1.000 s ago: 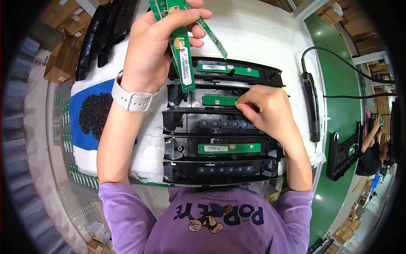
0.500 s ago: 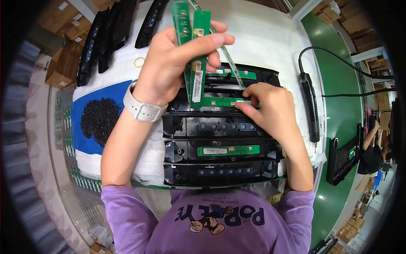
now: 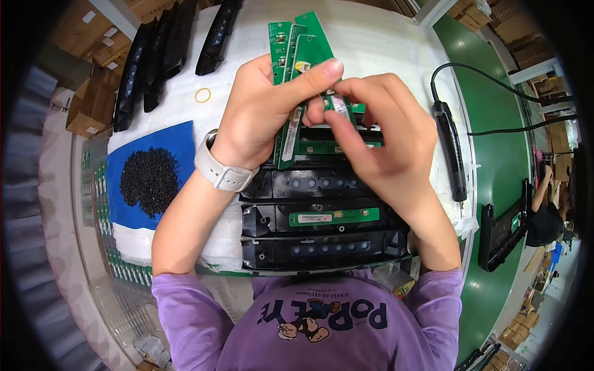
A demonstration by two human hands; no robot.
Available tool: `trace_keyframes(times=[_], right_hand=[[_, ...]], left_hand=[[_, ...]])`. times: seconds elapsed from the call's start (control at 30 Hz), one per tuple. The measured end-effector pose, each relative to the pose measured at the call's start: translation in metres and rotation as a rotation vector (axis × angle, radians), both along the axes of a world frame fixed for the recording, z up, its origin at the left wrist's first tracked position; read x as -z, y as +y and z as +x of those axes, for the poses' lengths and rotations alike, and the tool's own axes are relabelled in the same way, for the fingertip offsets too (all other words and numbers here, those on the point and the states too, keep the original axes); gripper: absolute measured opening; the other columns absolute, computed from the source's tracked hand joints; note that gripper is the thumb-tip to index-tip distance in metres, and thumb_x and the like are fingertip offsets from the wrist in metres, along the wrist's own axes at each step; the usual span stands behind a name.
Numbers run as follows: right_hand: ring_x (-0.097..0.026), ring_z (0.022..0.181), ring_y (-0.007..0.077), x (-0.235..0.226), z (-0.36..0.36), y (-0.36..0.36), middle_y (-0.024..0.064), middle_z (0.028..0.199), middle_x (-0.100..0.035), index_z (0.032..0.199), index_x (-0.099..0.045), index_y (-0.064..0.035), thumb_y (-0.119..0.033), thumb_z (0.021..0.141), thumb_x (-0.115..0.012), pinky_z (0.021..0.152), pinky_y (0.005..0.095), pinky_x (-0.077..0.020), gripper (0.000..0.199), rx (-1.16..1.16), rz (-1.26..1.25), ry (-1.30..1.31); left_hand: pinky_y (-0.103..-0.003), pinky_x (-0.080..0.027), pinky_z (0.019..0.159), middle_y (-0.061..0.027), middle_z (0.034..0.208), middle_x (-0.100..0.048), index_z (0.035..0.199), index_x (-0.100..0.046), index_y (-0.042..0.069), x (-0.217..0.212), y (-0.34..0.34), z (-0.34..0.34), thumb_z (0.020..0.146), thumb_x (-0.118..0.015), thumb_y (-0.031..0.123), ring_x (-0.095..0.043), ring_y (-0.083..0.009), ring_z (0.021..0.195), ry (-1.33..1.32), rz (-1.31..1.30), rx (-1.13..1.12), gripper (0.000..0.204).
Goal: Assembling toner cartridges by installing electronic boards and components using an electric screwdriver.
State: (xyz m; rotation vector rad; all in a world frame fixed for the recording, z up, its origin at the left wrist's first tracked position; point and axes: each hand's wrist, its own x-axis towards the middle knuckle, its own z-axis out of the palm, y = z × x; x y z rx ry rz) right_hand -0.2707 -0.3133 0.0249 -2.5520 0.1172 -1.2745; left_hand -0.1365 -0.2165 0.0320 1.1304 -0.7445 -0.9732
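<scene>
Several narrow green circuit boards (image 3: 314,38), fanned out, are gripped in my left hand (image 3: 250,108) under the thumb. My right hand (image 3: 393,127) is up against them, thumb and fingers pinched on the lower part of one board beside a white label. Below my hands lies a row of long black plastic housings (image 3: 267,185). One nearer housing holds a labelled circuit board (image 3: 365,216). Another circuit board (image 3: 317,147) lies in a farther housing, partly hidden by my hands. Other housings show rows of round grey buttons (image 3: 327,183).
A pile of small black screws (image 3: 147,182) sits on a blue mat (image 3: 133,217) at left. A yellow rubber band (image 3: 203,95) lies beyond it. More black housings (image 3: 167,55) stand far left. A corded electric screwdriver (image 3: 451,151) lies at right. Another person (image 3: 544,213) works far right.
My right hand has risen from the board in the farther housing to the boards in my left hand. The held boards have shifted right and are fanned differently.
</scene>
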Motion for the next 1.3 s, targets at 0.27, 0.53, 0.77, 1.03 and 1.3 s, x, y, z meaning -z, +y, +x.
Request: trace_keyframes(times=[0.27,0.53,0.77,1.03,1.3], right_hand=[[-0.056,0.06,0.0217,0.001,0.0,-0.009,0.0047,0.069,-0.057,0.077,-0.064,-0.0049,-0.008,0.066,-0.072,0.05,0.0311,-0.0441,0.014,0.117,-0.021,-0.058],[-0.052,0.056,0.0084,-0.012,-0.038,-0.009,0.0043,0.068,-0.06,0.078,-0.067,-0.0003,0.0,0.07,-0.068,0.048,0.0196,-0.0371,0.008,0.119,0.373,0.136],[-0.057,0.058,0.023,0.016,-0.063,0.019,0.0059,0.068,-0.056,0.075,-0.065,-0.0028,-0.001,0.067,-0.069,0.049,0.0301,-0.0446,0.01,-0.159,0.383,0.53],[-0.055,0.061,0.0223,0.035,-0.054,0.023,0.005,0.065,-0.047,0.068,-0.056,-0.0049,-0.007,0.068,-0.067,0.047,0.0346,-0.0429,0.011,-0.133,0.088,0.65],[-0.053,0.057,0.0239,0.037,-0.052,0.026,0.0057,0.066,-0.047,0.073,-0.059,-0.0045,-0.003,0.065,-0.069,0.046,0.0347,-0.041,0.014,-0.097,0.041,0.629]], left_hand=[[-0.02,-0.04,0.046,-0.0045,0.069,-0.061,0.082,-0.061,0.0,0.0,-0.001,-0.003,0.084,-0.063,0.016,-0.052,-0.0071,0.049,0.106,-0.019,0.026,0.016],[-0.019,-0.034,0.048,-0.0026,0.067,-0.058,0.088,-0.06,0.001,0.01,-0.001,0.009,0.086,-0.06,0.022,-0.044,-0.0057,0.049,0.039,-0.037,-0.145,0.021],[-0.026,-0.041,0.05,-0.0088,0.075,-0.055,0.091,-0.051,0.0,0.008,-0.007,0.024,0.093,-0.048,0.028,-0.05,-0.0157,0.054,0.514,-0.001,-0.227,0.028],[-0.028,-0.047,0.054,-0.0106,0.079,-0.059,0.1,-0.051,0.001,0.015,-0.006,0.023,0.094,-0.043,0.026,-0.056,-0.0169,0.063,0.546,-0.024,-0.171,0.026],[-0.027,-0.049,0.052,-0.0103,0.076,-0.06,0.099,-0.052,0.001,0.015,-0.006,0.021,0.094,-0.045,0.021,-0.058,-0.0166,0.06,0.518,-0.039,-0.141,0.022]])
